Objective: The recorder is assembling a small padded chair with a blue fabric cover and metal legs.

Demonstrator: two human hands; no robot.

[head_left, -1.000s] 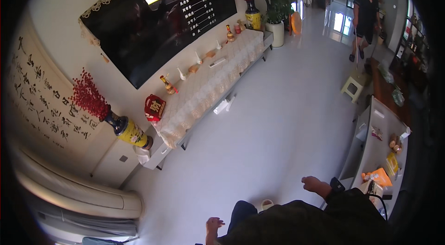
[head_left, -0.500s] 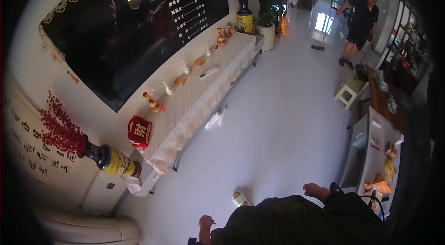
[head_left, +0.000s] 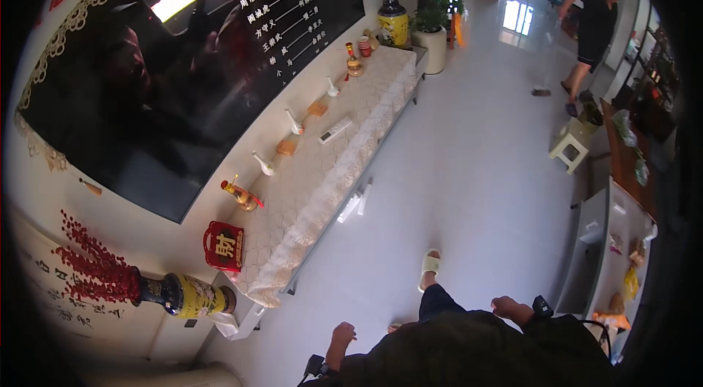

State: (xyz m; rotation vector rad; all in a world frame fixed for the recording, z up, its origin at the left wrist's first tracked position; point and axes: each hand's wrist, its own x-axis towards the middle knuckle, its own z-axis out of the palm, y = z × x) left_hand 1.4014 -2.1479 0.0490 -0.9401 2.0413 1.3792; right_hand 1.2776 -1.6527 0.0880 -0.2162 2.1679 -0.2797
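My left hand hangs low in front of my body with its fingers loosely curled, and nothing shows in it. On the other side my right hand is also curled, with no held thing visible. Both wrists carry small black devices. Neither hand touches anything. Between them one of my feet, in a pale slipper, is stretched forward on the floor. Nearest to my left hand is the long low cabinet with a lace cloth; nearest to my right is a white counter with packages.
A red gift bag, bottles, small white vases and a white remote stand or lie on the cloth. A yellow floor vase stands at the near left. A stool and a person in black with a broom are at far right.
My view has shifted as I step forward, and one slippered foot is further ahead. The person with the broom has moved right and turned. Both my hands stay curled.
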